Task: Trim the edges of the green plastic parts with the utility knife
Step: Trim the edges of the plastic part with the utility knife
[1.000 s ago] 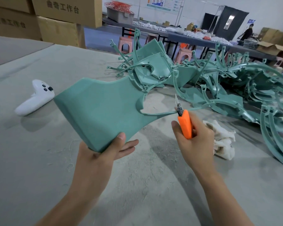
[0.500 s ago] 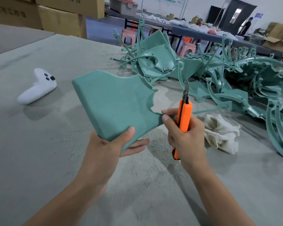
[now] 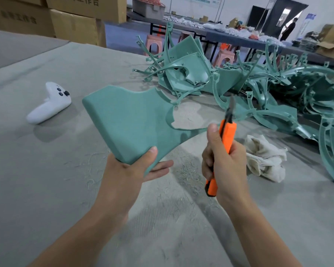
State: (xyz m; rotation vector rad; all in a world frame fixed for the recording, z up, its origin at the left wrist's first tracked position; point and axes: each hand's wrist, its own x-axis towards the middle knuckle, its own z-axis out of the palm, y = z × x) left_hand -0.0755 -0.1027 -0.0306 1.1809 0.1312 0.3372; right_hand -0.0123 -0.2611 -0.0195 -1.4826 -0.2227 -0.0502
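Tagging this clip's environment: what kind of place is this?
Likely a factory finishing floor: a pile of green plastic parts on a grey workbench, stacked cardboard cartons, and a long worktable with pink stools behind.

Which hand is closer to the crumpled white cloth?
Right. The right hand, gripping the orange knife, is just beside the cloth; the left hand, holding the green part, is farther off, on the right hand's other side.
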